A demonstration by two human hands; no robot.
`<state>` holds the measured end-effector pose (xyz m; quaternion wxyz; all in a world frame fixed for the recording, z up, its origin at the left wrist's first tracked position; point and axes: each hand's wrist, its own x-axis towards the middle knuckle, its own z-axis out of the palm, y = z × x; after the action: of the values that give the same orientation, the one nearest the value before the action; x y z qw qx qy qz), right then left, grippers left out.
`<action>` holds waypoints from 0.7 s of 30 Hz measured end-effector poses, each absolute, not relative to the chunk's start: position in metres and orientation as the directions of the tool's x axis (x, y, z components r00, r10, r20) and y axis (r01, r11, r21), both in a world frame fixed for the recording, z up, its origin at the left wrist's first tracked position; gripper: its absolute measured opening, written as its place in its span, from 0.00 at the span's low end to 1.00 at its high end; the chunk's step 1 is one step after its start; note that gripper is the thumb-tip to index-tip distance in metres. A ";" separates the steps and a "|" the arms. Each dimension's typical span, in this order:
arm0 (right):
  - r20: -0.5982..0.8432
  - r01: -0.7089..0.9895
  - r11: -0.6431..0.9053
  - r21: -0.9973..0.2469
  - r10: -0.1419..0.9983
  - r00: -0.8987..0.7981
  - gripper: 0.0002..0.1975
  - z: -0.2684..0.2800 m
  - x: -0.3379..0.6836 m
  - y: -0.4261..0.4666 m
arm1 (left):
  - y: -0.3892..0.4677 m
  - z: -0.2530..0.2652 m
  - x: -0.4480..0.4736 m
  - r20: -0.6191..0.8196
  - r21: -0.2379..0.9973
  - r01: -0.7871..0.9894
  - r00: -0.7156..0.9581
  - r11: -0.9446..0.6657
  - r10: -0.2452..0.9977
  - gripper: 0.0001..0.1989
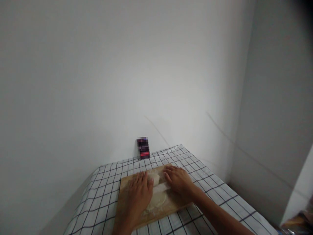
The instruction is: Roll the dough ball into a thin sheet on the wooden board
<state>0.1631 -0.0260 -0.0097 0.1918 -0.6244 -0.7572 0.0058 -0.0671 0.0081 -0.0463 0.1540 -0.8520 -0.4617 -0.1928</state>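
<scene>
A pale rolling pin (161,187) lies across a flattened piece of dough (157,199) on a wooden board (151,218). My left hand (140,191) rests palm down over the pin's left end, its fingers stretched forward. Over the right end lies my right hand (179,180), also palm down, fingers extended and the thumb apart. Both palms hide the ends of the pin. The dough shows on the near and far sides of the pin, and whitish flour dusts the board around it.
A white tablecloth with dark grid lines (105,192) covers the table. A phone-like object with a pixelated dark screen (143,148) leans against the white wall (122,81) at the table's back edge. Blurred items (298,223) sit at the lower right.
</scene>
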 end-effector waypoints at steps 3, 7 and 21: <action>0.320 0.943 0.233 -0.239 0.935 -0.150 0.23 -0.017 0.162 -0.045 | -0.001 -0.047 -0.064 0.465 -0.059 0.851 0.486 -0.521 0.740 0.24; 0.353 0.937 0.216 -0.276 0.929 -0.110 0.23 -0.034 0.158 -0.085 | -0.020 -0.049 -0.066 0.471 -0.064 0.836 0.506 -0.545 0.723 0.25; 0.393 0.910 0.268 -0.316 0.910 -0.131 0.26 -0.066 0.153 -0.136 | -0.072 -0.050 -0.100 0.495 -0.153 0.718 0.650 -0.679 0.576 0.31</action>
<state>0.1529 -0.1356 -0.0659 0.2613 -0.6052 -0.7520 -0.0001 -0.1004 -0.0717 -0.0496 0.1700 -0.8923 -0.3627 -0.2081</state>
